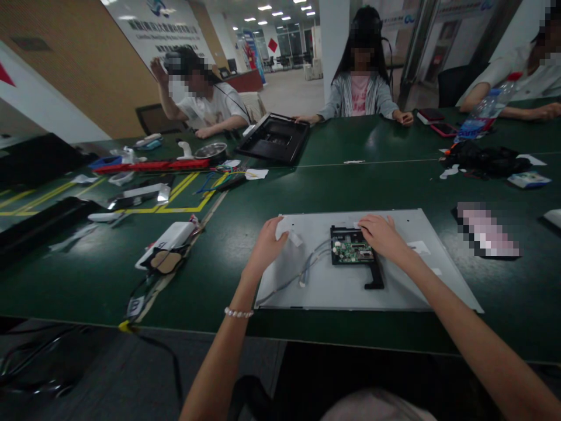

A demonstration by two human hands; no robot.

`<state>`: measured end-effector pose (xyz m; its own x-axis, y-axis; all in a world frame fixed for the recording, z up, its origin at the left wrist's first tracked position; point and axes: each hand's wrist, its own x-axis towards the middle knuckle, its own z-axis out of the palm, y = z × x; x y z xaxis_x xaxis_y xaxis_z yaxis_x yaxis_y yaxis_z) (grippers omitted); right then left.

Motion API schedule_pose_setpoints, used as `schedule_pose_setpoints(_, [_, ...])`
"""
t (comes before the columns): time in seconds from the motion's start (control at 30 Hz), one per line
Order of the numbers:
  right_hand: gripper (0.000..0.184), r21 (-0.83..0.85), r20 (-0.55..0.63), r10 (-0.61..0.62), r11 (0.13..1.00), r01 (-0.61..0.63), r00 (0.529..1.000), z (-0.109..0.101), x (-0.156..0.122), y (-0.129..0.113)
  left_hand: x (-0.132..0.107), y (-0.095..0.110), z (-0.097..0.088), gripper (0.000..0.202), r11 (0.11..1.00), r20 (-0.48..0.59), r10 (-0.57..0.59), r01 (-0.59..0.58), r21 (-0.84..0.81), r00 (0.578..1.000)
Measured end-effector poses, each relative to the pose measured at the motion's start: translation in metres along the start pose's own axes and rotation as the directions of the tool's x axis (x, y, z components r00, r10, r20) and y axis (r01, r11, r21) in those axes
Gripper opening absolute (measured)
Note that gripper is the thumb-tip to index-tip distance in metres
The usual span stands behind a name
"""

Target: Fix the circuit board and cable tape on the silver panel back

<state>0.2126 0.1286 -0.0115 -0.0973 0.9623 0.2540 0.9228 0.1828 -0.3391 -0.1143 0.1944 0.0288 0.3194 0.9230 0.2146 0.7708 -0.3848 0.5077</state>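
Observation:
A flat grey-white metal panel (407, 295) lies on the table in front of me. On it sits a black plastic bracket (376, 275) carrying a green circuit board (350, 251). Grey cables (309, 263) run from the board's left side to the panel's lower left. At the panel's upper left corner is my left hand (267, 242), thumb and fingers apart, holding nothing. My right hand (385, 237) is bent over the bracket's upper right corner with its fingertips on it; the thumb is hidden.
Left of the panel lies a white-and-black device (169, 248) with a cable. Further back are a black frame (276, 137), a red strip (153, 166) and wires. To the right lie a phone (488, 231), a black bundle (488, 158) and bottles (477, 120). Three people sit across the table.

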Motion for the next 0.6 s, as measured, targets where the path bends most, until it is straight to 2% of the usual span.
schedule_pose_setpoints(0.1, [0.034,0.022,-0.011,0.0,1.0,0.001,1.0,-0.007,-0.005,-0.003,0.008,-0.012,0.002,0.042,0.998,0.003,-0.055,0.055,0.044,0.998])
schedule_pose_setpoints(0.23, [0.034,0.055,-0.031,-0.006,0.998,0.008,0.999,-0.014,-0.014,-0.008,0.015,-0.019,0.009,0.039,0.992,0.05,-0.07,0.064,0.105,0.996])
schedule_pose_setpoints(0.5, [0.031,0.115,-0.089,0.002,0.993,0.008,0.996,-0.013,-0.031,-0.018,0.028,-0.013,0.016,0.031,0.989,0.104,0.009,-0.025,0.145,0.995])
schedule_pose_setpoints(0.6, [0.032,0.131,-0.102,0.005,0.991,0.008,0.995,-0.014,-0.037,-0.022,0.032,-0.013,0.014,0.024,0.996,0.082,0.023,-0.03,0.081,0.996])
